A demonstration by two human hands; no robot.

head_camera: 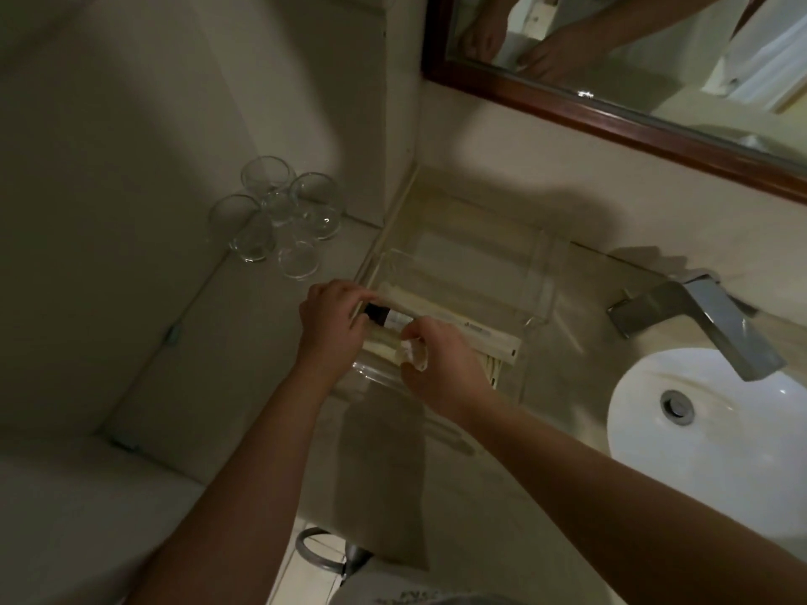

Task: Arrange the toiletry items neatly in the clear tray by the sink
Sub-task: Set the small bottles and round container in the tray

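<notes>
Showing both hands over the clear tray (pixel 539 272), which sits on the counter between the drinking glasses (pixel 279 216) at far left and the white sink (pixel 698 430) at right. The left hand (pixel 329 327) curls its fingers around the dark cap end of a small bottle (pixel 393 318). The right hand (pixel 441 364) pinches a clear wrapped item (pixel 412 352). Pale flat packets (pixel 480 334) lie in the tray's near half, under the bottle. The faucet (pixel 703 316) stands behind the sink.

**Around the counter**

Four clear glasses (pixel 279 216) cluster at the far left corner of the beige counter (pixel 436 473). To the right sits a white sink (pixel 707 451) with a round drain (pixel 677 407) under an angular metal faucet (pixel 698 316). A wood-framed mirror (pixel 611 107) hangs above.
</notes>
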